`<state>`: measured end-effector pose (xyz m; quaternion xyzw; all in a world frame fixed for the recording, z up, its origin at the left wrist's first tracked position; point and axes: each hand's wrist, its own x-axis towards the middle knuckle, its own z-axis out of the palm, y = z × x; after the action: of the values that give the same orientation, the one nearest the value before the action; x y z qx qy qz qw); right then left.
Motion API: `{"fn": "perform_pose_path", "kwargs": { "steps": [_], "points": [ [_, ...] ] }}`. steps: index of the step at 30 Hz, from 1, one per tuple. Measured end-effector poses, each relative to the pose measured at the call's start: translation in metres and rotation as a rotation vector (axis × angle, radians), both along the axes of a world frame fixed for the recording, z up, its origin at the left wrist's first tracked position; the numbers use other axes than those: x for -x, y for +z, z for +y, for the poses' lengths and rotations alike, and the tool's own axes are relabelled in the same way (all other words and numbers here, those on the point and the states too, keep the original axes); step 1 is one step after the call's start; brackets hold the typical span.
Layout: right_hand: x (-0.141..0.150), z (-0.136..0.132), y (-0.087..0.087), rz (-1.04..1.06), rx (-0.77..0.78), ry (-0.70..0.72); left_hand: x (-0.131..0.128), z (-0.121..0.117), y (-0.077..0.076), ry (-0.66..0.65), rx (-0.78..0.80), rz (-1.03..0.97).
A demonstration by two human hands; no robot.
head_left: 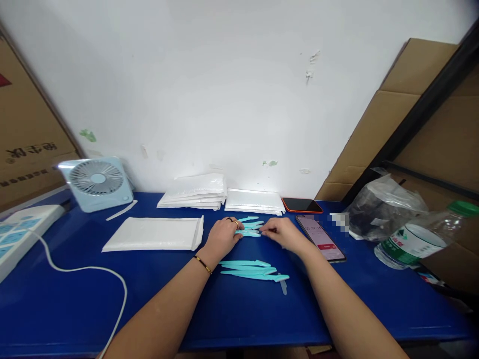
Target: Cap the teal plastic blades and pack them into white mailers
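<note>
Several turquoise eyebrow razors (252,226) lie side by side on the blue table (160,304). My left hand (224,235) is closed over their left ends, its fingertips on one razor. On their right side my right hand (282,232) holds its thumb and fingers pinched together by the tips; what is between them is too small to make out. Closer to me lies a second group of turquoise razors (249,269), apart from both hands. A small clear plastic piece (284,286) is beside the right end of that group.
A white padded envelope (153,234) lies left of my hands; stacks of envelopes (192,192) (254,201) stand by the wall. Two phones (320,237) (302,205), a bottle (415,242) and a plastic bag (381,207) are right. A fan (98,183), power strip (22,234) and white cable (121,284) are left.
</note>
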<state>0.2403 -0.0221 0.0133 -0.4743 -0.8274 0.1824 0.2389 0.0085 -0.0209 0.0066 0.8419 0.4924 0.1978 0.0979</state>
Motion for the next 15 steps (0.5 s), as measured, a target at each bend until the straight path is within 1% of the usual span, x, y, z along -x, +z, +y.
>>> {"fn": "perform_pose_path", "kwargs": {
  "steps": [2, 3, 6, 8, 10, 15],
  "points": [
    [-0.019, -0.001, 0.007, 0.025, -0.004, -0.088, 0.002, -0.007, 0.006, -0.017, -0.001, -0.064],
    [-0.029, -0.001, 0.01, 0.016, 0.015, -0.1, 0.003, -0.01, 0.009, -0.059, 0.029, -0.087],
    [-0.048, -0.001, 0.013, -0.051, 0.087, -0.034, 0.004, -0.019, 0.012, -0.27, 0.193, -0.078],
    [-0.05, 0.0, 0.011, -0.082, 0.109, -0.014, 0.004, -0.021, 0.011, -0.354, 0.292, -0.038],
    [-0.047, 0.003, 0.009, -0.099, 0.113, -0.041, 0.002, -0.021, 0.009, -0.337, 0.323, -0.007],
    [-0.035, 0.009, 0.004, -0.176, 0.098, -0.051, 0.0, -0.016, 0.006, -0.158, 0.154, 0.017]
  ]
}}
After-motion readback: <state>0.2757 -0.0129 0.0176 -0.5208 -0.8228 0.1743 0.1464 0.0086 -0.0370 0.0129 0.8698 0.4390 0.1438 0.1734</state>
